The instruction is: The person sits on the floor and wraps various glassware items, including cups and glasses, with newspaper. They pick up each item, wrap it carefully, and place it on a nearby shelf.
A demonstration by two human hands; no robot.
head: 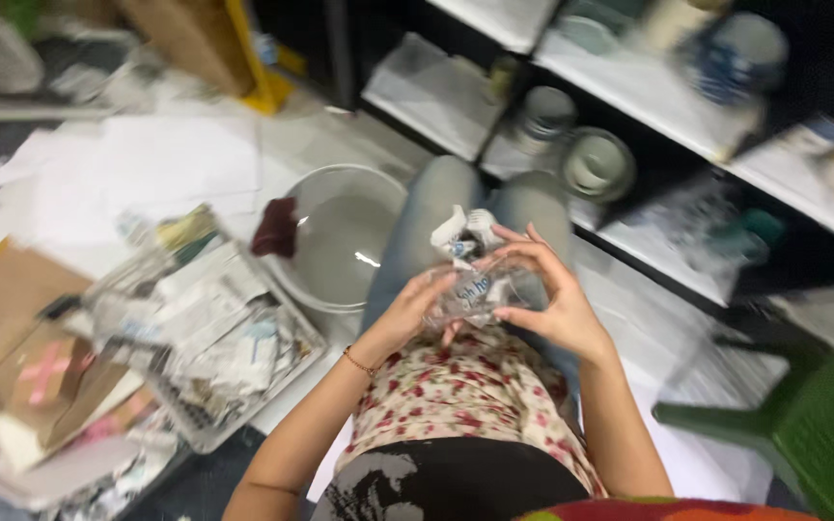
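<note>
Both hands, the left hand [407, 311] and right hand [544, 301], gripped a clear glass [473, 294] over the lap, its axis too blurred to tell. Crumpled paper [463, 232] stuck out beyond. A basin [340, 241] sat near left; shelves [649, 96] were ahead.

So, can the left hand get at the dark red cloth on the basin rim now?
Probably not at once: the left hand and the right hand both hold a clear glass. The cloth on the basin lies uncovered, though.
</note>
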